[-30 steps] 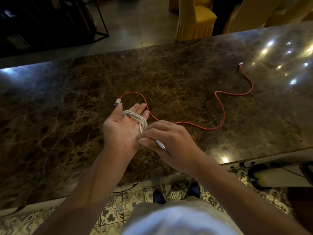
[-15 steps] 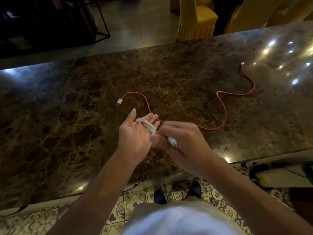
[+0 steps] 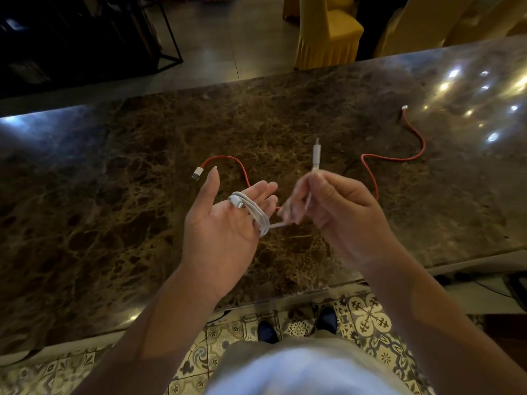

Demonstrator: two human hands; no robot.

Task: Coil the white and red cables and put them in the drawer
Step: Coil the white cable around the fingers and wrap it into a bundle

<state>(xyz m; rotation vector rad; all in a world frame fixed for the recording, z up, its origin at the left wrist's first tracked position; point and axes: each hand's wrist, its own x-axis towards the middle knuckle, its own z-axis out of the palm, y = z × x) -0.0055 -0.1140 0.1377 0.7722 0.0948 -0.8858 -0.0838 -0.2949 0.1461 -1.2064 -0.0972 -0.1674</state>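
left hand (image 3: 221,223): palm open, thin white cable (image 3: 253,213) looped around fingers | right hand (image 3: 339,212): pinching white cable's free end, frame centre | thin red cable (image 3: 370,178): loose on brown marble counter (image 3: 114,195)

No readable text anywhere (plugs too small).

Banquet hall or restaurant: marble bench (image 3: 114,195), yellow covered chairs (image 3: 328,32), patterned floor tiles (image 3: 368,312).

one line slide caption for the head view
Left hand holds the coiled white cable; right hand lifts its free end; red cable lies loose on the marble counter.
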